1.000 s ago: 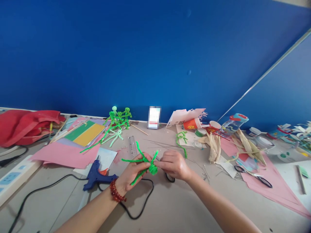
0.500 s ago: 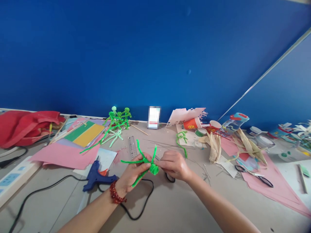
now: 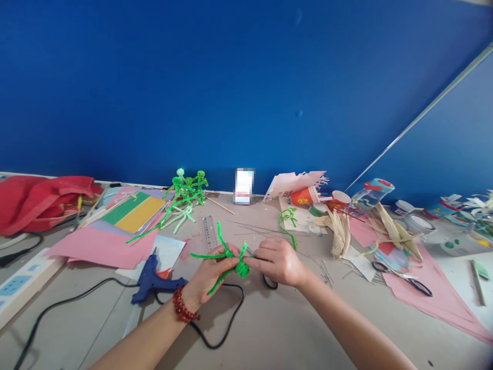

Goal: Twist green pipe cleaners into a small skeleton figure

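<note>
We're seeing a smooth blue wall panel (image 3: 231,92) backing a cluttered grey tabletop (image 3: 327,329). A crumpled red cloth (image 3: 42,203) is lying far left; flat pink paper sheets (image 3: 435,293) are spreading right. A long white power strip (image 3: 26,280) is sitting at the left edge. A blue plastic glue gun (image 3: 148,280) is crowding our left wrist, a thin black cable (image 3: 215,347) looping beneath. Our left hand (image 3: 210,275) is pinching a fuzzy bright-green pipe-cleaner figure (image 3: 242,269) over the table's middle, thumb against fingers. Our right hand (image 3: 281,262) is curling nearly closed, fingertips touching its rounded end; we can't tell if they're gripping. Similar green pipe-cleaner figures (image 3: 188,187) are standing behind. A clear flat ruler (image 3: 210,231) is lying just beyond. A small black loop (image 3: 270,283) is showing below our right hand, partly hidden.
</note>
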`<state>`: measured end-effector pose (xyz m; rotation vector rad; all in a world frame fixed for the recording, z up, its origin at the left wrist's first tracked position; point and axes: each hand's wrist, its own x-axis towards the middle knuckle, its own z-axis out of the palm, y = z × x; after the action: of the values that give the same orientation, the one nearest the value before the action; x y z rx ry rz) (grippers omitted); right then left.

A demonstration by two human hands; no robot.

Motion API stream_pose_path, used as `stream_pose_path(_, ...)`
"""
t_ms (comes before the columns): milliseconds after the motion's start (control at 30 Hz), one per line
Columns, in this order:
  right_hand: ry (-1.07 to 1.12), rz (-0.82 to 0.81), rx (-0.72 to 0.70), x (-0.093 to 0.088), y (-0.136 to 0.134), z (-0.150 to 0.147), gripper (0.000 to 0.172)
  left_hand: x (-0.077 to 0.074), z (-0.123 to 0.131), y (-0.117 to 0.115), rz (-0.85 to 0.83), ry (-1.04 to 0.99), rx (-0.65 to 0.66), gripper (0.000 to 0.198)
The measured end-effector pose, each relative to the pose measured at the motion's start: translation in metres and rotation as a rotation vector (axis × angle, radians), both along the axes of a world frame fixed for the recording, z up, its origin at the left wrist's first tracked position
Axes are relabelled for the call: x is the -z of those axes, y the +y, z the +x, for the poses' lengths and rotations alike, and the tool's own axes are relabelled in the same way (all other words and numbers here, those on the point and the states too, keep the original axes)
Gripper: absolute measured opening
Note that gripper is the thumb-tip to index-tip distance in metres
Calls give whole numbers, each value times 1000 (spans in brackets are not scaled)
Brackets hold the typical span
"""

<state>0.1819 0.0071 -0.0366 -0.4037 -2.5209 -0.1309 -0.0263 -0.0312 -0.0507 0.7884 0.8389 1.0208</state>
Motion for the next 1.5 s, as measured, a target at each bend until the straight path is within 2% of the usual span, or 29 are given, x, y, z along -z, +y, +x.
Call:
stream_pose_path(100,173,-278,-47,2,-2,-4,25,0,-1,-1,-11,-26,8,21)
stream_pose_path(167,273,-525,5,1,-3,-6,22,-1,-1,-1,-15,-39,28,22)
stream_pose_path(267,246,-886,125,-4,-1,-6,19,-2,-2,-1,-12,-38,69,22)
stream_pose_path(333,172,-1062,150,-9,4,-5,18,-1,-3,-1,-2,-15,97,22)
stream_pose_path(400,95,-1171,152,-15,11,-4,14,0,-3,-1,8,27,128,23)
stream_pose_path(500,-50,-1238,135,-26,22,-6,8,2,-4,0,1,88,172,23)
stream_pose_path(667,-243,-1363,-38,-48,39,-19,18,2,-4,0,-9,145,234,23)
stream_pose_path(733,-384,-1366,-98,-55,47,-26,16,2,-2,-1,6,189,260,25)
stream_pose_path(800,-565,-1291,-119,-60,52,-35,13,3,0,-2,22,215,267,27)
stream_pose_path(900,-727,-948,-24,-68,47,-49,9,6,3,-2,-3,221,214,29)
stream_pose_path(967,-692,-634,156,-72,31,-58,9,9,4,-1,-12,206,147,29)
stream_pose_path(1033,-675,-413,329,-73,10,-65,5,10,4,1,2,186,69,26)
stream_pose_path(1067,-697,-358,380,-72,-1,-67,3,10,4,2,7,178,38,25)
stream_pose_path(1133,-693,-275,440,-65,-20,-67,12,7,3,3,-6,144,5,23)
stream_pose_path(1233,-505,-168,473,-49,-35,-57,13,3,3,3,-49,58,-19,23)
stream_pose_path(1300,-333,-176,438,-39,-37,-45,17,2,3,3,-67,28,-48,25)
stream_pose_path(1367,-128,-289,381,-33,-36,-32,17,1,3,2,-68,23,-65,27)
stream_pose_path(1500,224,-718,280,-25,-31,-15,14,3,2,1,-45,2,-49,32)
